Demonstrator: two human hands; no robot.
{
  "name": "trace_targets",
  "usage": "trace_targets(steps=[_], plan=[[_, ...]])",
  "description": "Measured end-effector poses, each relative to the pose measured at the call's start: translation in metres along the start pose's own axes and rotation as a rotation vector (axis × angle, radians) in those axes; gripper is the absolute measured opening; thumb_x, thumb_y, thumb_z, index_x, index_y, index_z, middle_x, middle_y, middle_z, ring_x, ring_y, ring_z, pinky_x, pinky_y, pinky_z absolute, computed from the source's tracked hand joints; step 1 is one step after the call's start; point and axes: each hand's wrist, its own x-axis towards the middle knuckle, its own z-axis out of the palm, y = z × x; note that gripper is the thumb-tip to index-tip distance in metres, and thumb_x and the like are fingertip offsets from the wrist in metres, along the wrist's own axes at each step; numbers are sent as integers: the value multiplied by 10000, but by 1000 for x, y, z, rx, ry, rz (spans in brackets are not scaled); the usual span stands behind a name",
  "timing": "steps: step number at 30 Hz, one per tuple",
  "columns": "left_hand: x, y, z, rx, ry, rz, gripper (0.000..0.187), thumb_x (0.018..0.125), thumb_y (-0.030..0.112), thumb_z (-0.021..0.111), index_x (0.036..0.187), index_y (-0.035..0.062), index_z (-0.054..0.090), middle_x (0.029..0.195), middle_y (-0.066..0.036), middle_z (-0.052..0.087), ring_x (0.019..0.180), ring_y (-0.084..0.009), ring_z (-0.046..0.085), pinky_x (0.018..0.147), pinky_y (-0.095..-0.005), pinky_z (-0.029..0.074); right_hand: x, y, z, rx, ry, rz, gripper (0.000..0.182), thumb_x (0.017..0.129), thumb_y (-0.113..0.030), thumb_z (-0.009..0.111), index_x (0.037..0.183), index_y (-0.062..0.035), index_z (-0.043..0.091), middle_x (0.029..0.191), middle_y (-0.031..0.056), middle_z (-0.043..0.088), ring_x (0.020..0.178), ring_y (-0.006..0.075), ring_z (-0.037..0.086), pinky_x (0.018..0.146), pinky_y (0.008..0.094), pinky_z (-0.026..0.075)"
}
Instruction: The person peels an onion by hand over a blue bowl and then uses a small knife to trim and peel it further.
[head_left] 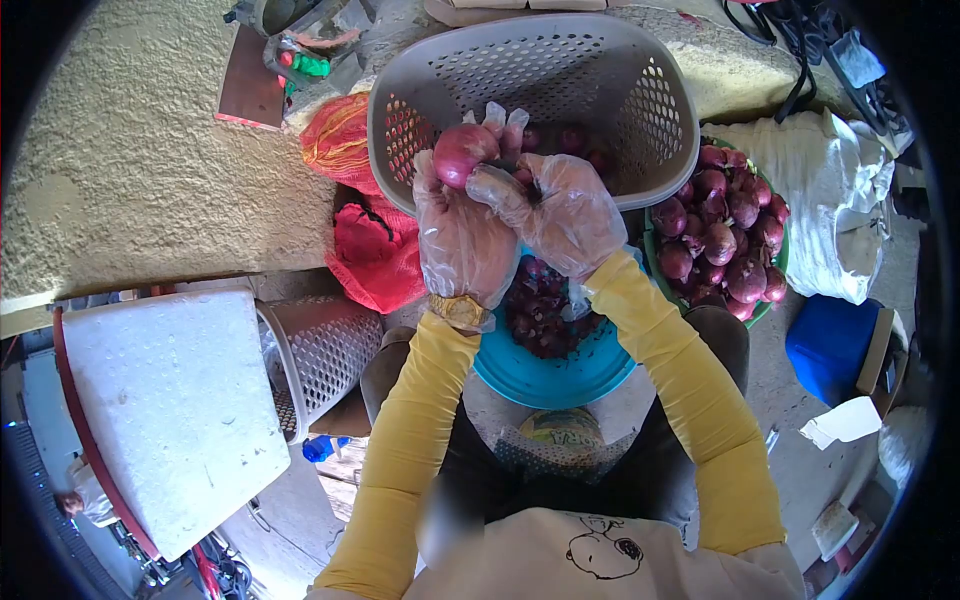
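Both hands wear clear plastic gloves. My left hand [465, 235] is closed around a large red onion [466, 153], held up at the near rim of a grey perforated basket [640, 190]. Close beside it, my right hand [570, 215] is curled, its fingers reaching to the onion's lower right side. A small dark patch shows between the right fingers, too hidden to name. Several red onions [572, 139] lie inside the basket. Below the hands, a turquoise basin [555, 385] holds dark red onion skins [548, 325].
To the right, a green basin [768, 312] is heaped with red onions, next to a white sack [840, 200] and a blue container [832, 345]. Red mesh bags [375, 250] lie left of the basket. A second perforated basket [335, 350] and a white box [175, 400] stand at left.
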Motion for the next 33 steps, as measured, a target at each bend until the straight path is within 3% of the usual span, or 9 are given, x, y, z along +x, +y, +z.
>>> trace_targets(steps=[7, 9, 13, 19, 24, 25, 27, 31, 33], plan=[[3, 3, -4, -18, 20, -15, 410, 1079, 369, 497, 1237, 5, 599, 1313, -152, 620, 1310, -329, 538, 1052, -446, 490, -2, -2, -2, -117, 10, -40, 551, 841, -487, 832, 1062, 9, 739, 832, 167, 728, 733, 274, 688, 713, 375, 548], [4, 2, -2, 24, 27, 12, 587, 1060, 498, 503, 1315, -27, 557, 1325, -173, 624, 1265, -321, 574, 1089, -469, 483, -1, 2, 0, -97, 161, -150, 642, 806, -657, 772, 863, -20, 714, 756, 164, 696, 728, 372, 685, 663, 443, 543], [4, 3, 0, -18, -38, -26, 578, 1060, 479, 514, 1301, -44, 558, 1294, -185, 629, 1218, -326, 590, 1074, -473, 493, 0, 3, -3, -191, 147, -146, 645, 792, -653, 786, 882, -18, 713, 764, 156, 704, 741, 365, 693, 667, 433, 546], [5, 13, 14, 278, -33, 6, 496, 1029, 265, 623, 1438, 23, 477, 1306, -185, 606, 1184, -317, 602, 1054, -447, 503, 3, 2, -12, -43, 195, -105, 617, 781, -600, 827, 859, -4, 688, 752, 166, 686, 724, 348, 682, 683, 417, 554], [3, 28, 18, 648, 2, 88, 738, 869, -76, 717, 1517, 98, 410, 1409, -126, 541, 1224, -260, 591, 1086, -396, 481, 3, 1, -27, -77, 154, -62, 548, 756, -481, 897, 877, 4, 672, 782, 163, 683, 707, 304, 685, 679, 390, 559], [1, 33, 18, 647, 1, 92, 738, 869, -76, 717, 1517, 98, 410, 1409, -126, 541, 1224, -260, 591, 1086, -396, 481, 2, 4, -31, -78, 152, -66, 548, 756, -481, 897, 877, 4, 672, 782, 163, 683, 707, 304, 685, 679, 390, 559], [-5, 43, 20, 794, -31, 42, 766, 830, -100, 735, 1506, 86, 428, 1437, -112, 521, 1298, -237, 547, 1137, -384, 444, 0, 13, -39, -195, 21, -193, 565, 816, -379, 880, 1123, 30, 638, 884, 144, 657, 824, 259, 666, 695, 381, 540], [-7, 55, 14, 881, -75, -6, 748, 800, -102, 759, 1467, 71, 470, 1444, -103, 509, 1345, -223, 512, 1178, -382, 403, -5, 12, -44, -63, -15, -321, 559, 812, -377, 880, 1127, 22, 648, 920, 150, 664, 858, 278, 664, 696, 391, 537], [-10, 56, 11, 902, -97, -40, 717, 778, -68, 795, 1423, 62, 511, 1443, -92, 509, 1355, -221, 504, 1181, -366, 389, -7, -3, -48, -256, -18, -287, 557, 809, -383, 883, 1132, 13, 660, 888, 148, 665, 815, 293, 664, 686, 402, 528]])
